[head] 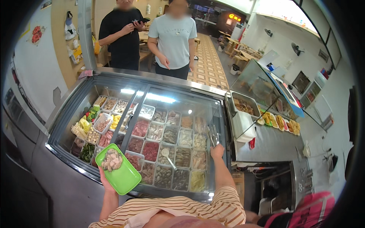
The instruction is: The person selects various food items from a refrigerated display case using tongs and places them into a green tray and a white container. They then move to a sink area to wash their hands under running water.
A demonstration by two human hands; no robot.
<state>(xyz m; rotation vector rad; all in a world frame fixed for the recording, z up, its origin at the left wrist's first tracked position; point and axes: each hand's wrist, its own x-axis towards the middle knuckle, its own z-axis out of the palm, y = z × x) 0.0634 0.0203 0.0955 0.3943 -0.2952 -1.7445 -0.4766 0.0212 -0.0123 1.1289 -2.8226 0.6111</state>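
Observation:
My left hand (pixel 106 180) grips the edge of a green plastic tray (pixel 122 178), with a heap of raw, pale meat or seafood (pixel 111 160) at its far end. The tray is over the near side of a refrigerated display case. My right hand (pixel 217 151), at the right side of the case, is closed around metal tongs (pixel 213 135). Below the tray and between my hands, clear containers hold sliced red meat (pixel 150 150), shrimp (pixel 183 157) and other foods. A pale ladle (pixel 168 158) lies across the containers.
Sliding glass (pixel 182 98) covers part of the case, behind its metal frame (pixel 134 116). Two people (pixel 121 37) stand across the counter. At right are a tray of cooked food (pixel 243 105), stacked white trays (pixel 243 125) and a steel worktop (pixel 273 148). Pink clothing (pixel 313 209) shows at lower right.

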